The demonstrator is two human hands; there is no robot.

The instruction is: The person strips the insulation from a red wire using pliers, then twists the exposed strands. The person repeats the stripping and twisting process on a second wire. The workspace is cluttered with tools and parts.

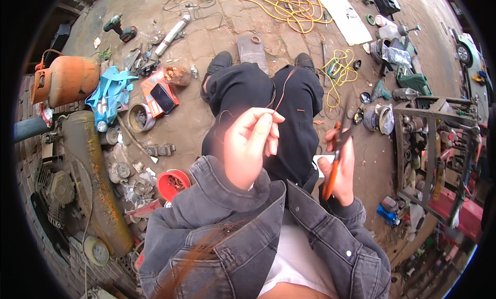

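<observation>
My left hand is closed, thumb and fingers pinching thin copper-coloured wire in front of my knees. Strands of it loop up over my dark trousers and trail off to the left. To the right, my right hand is wrapped around an orange-handled hand tool with dark metal parts. Blur hides whether that tool is pliers or scissors. Its orange handle points down toward my wrist, apart from the wire. Between my feet lies a flat grey plate with a small ring on it.
On my left are an orange gas cylinder, a blue bag, a phone and a red bucket. Ahead lie a cordless drill and coiled yellow cable. A metal frame stands at right among scattered tools.
</observation>
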